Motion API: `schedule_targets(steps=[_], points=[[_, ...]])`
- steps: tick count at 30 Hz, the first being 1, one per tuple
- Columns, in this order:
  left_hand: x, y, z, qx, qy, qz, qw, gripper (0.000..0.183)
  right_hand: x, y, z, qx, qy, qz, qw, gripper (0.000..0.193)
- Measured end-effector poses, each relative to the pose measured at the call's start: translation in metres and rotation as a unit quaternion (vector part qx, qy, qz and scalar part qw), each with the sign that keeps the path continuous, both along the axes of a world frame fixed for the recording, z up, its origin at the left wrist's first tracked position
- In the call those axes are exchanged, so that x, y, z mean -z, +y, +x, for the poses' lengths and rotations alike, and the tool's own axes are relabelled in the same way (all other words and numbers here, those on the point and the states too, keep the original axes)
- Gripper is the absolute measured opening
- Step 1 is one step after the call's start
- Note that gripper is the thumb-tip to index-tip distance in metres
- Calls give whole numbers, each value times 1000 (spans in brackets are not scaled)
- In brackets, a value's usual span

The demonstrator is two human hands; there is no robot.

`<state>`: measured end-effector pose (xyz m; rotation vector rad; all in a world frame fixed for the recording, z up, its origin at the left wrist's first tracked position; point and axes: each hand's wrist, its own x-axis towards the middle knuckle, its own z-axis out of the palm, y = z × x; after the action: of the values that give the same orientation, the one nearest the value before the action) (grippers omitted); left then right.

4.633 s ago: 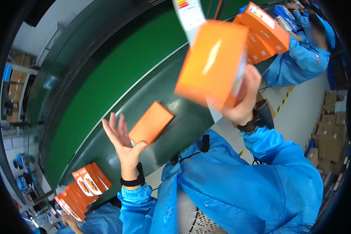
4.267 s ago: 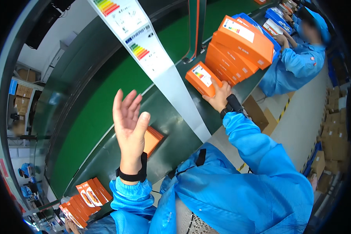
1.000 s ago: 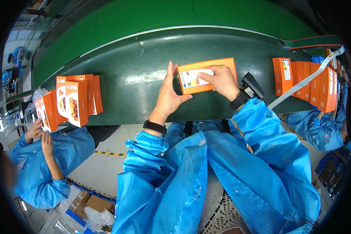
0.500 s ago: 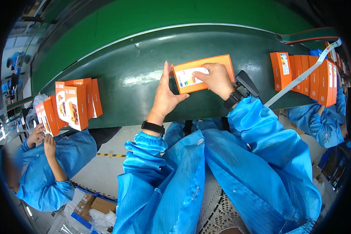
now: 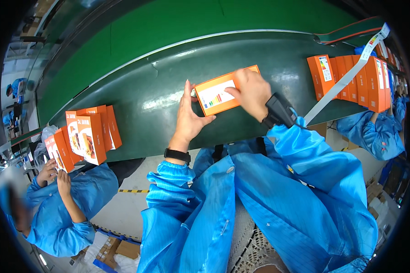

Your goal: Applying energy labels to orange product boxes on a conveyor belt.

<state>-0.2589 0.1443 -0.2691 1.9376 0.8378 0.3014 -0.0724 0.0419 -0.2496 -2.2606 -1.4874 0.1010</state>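
Above centre, the left hand splays fingers beside an orange carton; the right hand curls over its energy label, grip unclear.

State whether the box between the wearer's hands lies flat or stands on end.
Flat: the orange box has its broad, labelled face upward.

Smooth orange cardboard box, paper label, shiny cloth sleeves

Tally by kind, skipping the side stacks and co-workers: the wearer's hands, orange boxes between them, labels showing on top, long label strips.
Hands: 2 (left hand, right hand)
Orange box: 1
White label: 1
Long strip: 1
Total: 5
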Motion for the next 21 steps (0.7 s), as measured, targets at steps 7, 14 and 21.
schedule_targets(steps=[7, 14, 21], points=[[-1, 5, 0, -12, 1, -4, 1000, 125, 22, -13, -47, -250, -7, -53, 967, 93], [-8, 1, 5, -4, 12, 11, 1000, 126, 4, -30, 41, -131, -82, -71, 985, 95], [-45, 16, 9, 18, -164, -90, 982, 119, -49, -77, 59, -133, 27, 162, 977, 67]])
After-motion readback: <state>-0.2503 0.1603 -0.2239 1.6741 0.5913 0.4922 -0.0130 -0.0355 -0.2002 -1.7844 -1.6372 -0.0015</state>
